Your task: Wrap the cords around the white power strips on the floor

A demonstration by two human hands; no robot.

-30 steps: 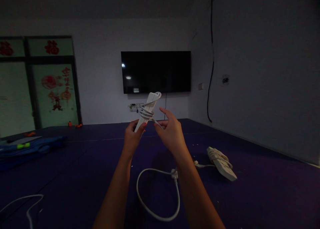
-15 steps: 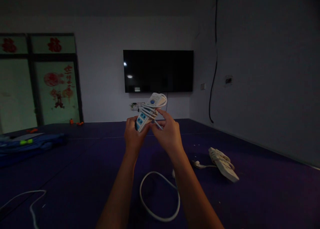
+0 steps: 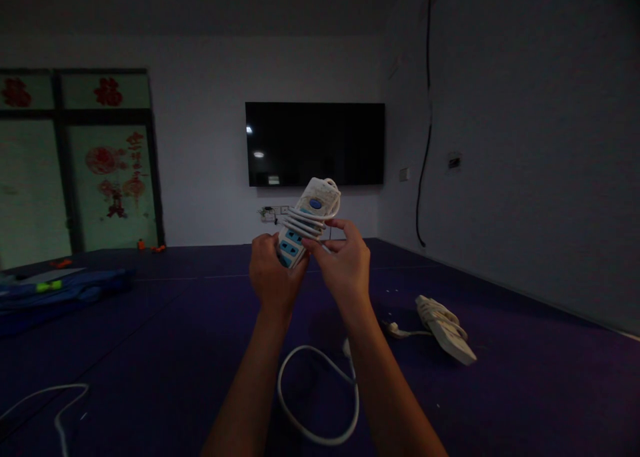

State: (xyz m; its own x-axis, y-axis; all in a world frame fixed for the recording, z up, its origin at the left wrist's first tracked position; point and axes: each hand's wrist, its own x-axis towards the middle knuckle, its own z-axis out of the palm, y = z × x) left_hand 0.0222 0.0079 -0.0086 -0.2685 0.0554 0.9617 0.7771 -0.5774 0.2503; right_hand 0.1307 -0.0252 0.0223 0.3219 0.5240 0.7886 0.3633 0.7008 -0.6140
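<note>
A white power strip [image 3: 291,247] with blue sockets and a blue switch is held up in front of me, tilted to the right. White cord [image 3: 306,224] is wound several times around its middle. My left hand [image 3: 275,270] is closed around the lower end of the strip. At the windings, my right hand [image 3: 345,257] pinches the cord between thumb and fingers. Below, a loose loop of the white cord [image 3: 281,394] lies on the dark purple floor [image 3: 175,370], with its plug [image 3: 347,348] partly hidden by my right forearm.
To the right lies a second power strip [image 3: 447,330] wrapped in its cord, its plug [image 3: 395,329] beside it. Another white cable [image 3: 60,417] is at the lower left. Blue cloth [image 3: 95,285] lies farther left. A television [image 3: 315,144] hangs on the far wall.
The power strip has turned so its socket face shows more toward me, and it has shifted slightly right. Both hands moved with it, the right hand staying at the windings.
</note>
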